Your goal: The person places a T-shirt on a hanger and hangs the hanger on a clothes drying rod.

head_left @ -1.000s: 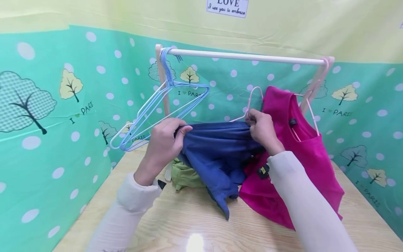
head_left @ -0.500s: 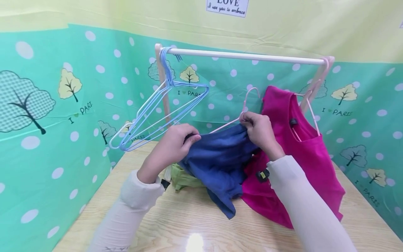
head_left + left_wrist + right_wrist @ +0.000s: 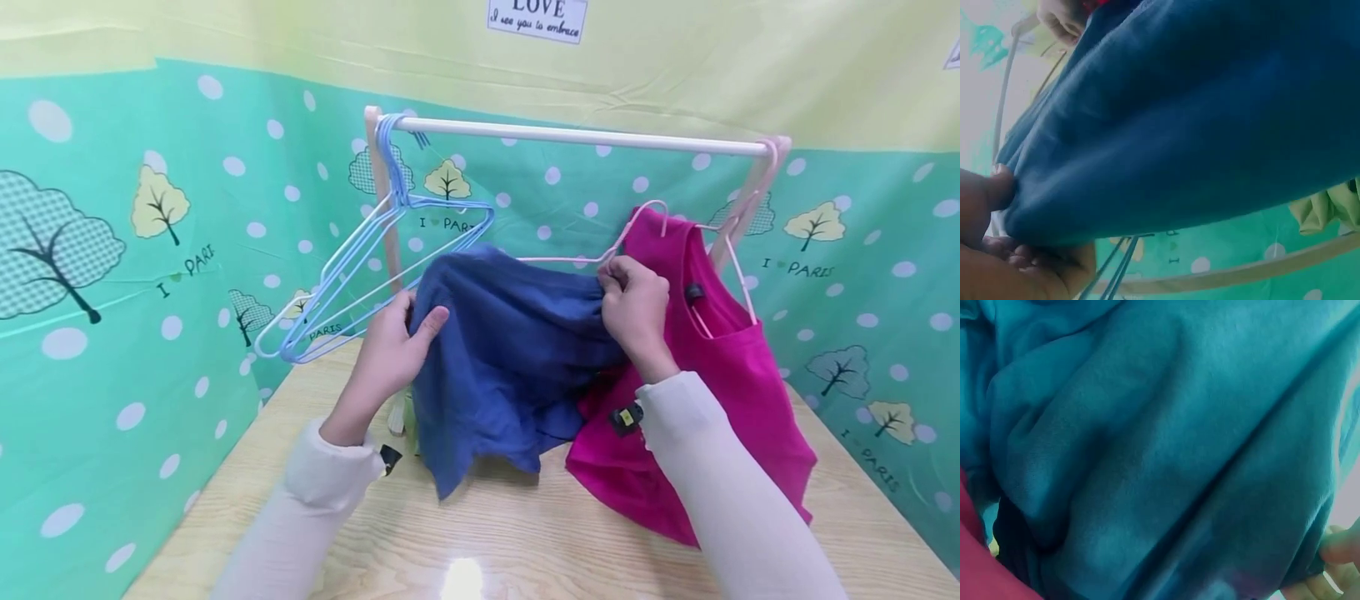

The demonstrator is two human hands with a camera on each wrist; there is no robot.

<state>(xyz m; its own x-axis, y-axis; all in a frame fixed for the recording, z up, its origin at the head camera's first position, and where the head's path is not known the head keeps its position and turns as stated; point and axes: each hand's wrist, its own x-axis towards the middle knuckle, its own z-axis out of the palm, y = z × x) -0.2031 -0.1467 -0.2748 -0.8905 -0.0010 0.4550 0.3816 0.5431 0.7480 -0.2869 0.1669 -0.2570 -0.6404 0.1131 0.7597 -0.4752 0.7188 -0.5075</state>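
Observation:
A dark blue garment [image 3: 502,333] hangs bunched between my two hands over the table, its lower edge uneven. My left hand [image 3: 386,350] holds its left side, thumb in front and the other fingers behind the cloth. In the left wrist view the thumb [image 3: 1000,187] lies at the garment's edge. My right hand [image 3: 636,312] pinches the garment's upper right edge together with a pink hanger [image 3: 611,250]. The hanger's hook points up and right, and its bar runs left behind the blue cloth. The bar's left end is hidden by the garment.
A rack with a white rail [image 3: 570,133] stands behind. Several blue and white hangers [image 3: 393,208] hang at its left end. A magenta sleeveless top [image 3: 720,417] hangs on a pink hanger at the right. Green cloth [image 3: 1329,206] lies behind the blue garment on the wooden table [image 3: 360,542].
The left side of the blue garment has been raised and spread, now covering most of the green cloth. My left hand has shifted slightly left, and the pink hanger has tilted rightward with my right hand.

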